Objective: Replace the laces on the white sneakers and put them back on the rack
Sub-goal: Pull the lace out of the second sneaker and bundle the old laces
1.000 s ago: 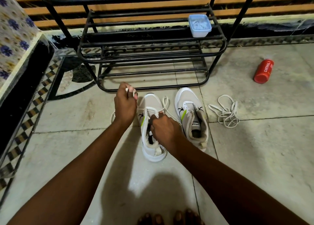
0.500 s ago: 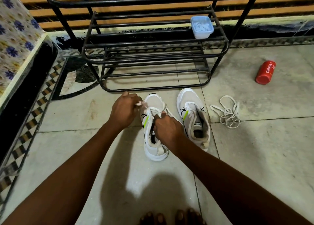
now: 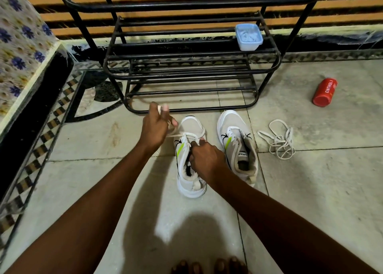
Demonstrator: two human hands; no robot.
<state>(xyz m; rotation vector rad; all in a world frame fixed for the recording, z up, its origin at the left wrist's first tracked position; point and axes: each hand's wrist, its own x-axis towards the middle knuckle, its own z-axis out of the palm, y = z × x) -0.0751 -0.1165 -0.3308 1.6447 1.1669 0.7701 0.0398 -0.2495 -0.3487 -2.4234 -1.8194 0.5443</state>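
Observation:
Two white sneakers with green stripes stand on the tiled floor before a black metal shoe rack (image 3: 186, 66). My left hand (image 3: 155, 126) grips a white lace (image 3: 176, 131) that runs from the left sneaker (image 3: 191, 170) out to the left; the lace is wound round my fingers. My right hand (image 3: 205, 157) rests on the left sneaker's tongue and pinches the lace at the eyelets. The right sneaker (image 3: 238, 145) has no lace across most of its eyelets. A loose white lace (image 3: 278, 142) lies in a tangle on the floor to its right.
A pale blue plastic tub (image 3: 248, 36) sits on the rack's middle shelf at the right. A red Cinthol can (image 3: 324, 92) lies on the floor at the far right. A patterned tile ledge (image 3: 24, 45) rises at the left. My toes (image 3: 209, 266) show at the bottom edge.
My left hand has pulled the lace up and away toward the rack, drawing it tighter through the left sneaker. My right hand has stayed on the tongue.

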